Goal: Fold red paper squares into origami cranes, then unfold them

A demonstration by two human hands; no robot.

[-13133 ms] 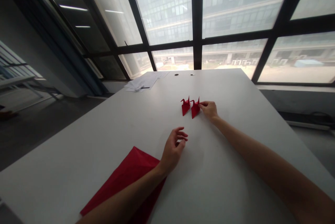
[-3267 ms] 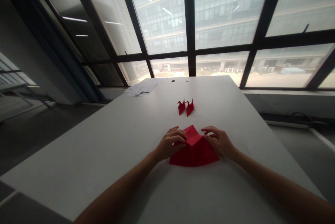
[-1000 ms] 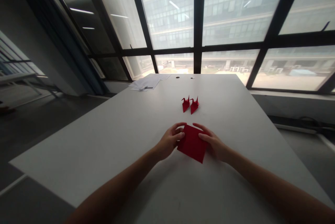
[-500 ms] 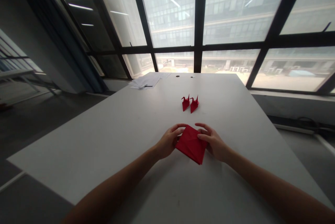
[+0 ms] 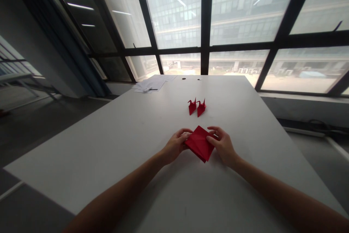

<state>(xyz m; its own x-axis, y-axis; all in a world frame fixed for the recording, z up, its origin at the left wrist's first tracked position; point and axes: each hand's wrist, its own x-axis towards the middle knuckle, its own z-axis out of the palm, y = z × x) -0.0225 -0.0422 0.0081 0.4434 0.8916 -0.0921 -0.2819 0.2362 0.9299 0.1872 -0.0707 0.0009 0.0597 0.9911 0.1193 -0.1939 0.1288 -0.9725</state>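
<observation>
A red square of folded origami paper (image 5: 200,143) is held between my two hands just above the table, one corner pointing toward me and its layers slightly parted there. My left hand (image 5: 176,145) grips its left corner, thumb on top and fingers behind. At the right corner, my right hand (image 5: 223,146) pinches the paper with the thumb on its face; some fingers are hidden underneath. Beyond the hands stand two red paper cranes, a left crane (image 5: 192,107) and a right crane (image 5: 201,108), side by side with necks and tails raised.
The white table (image 5: 109,142) stretches toward tall dark-framed windows. At its far left lie loose white paper sheets (image 5: 152,83) with a dark pen-like item (image 5: 153,89) on them. A round dark cable hole (image 5: 183,79) sits near the far edge. A blue curtain (image 5: 62,44) hangs left.
The folded paper has turned a little in my hands, its near corner moving left and slightly away from me. Both hands stay on it. The cranes stand as before.
</observation>
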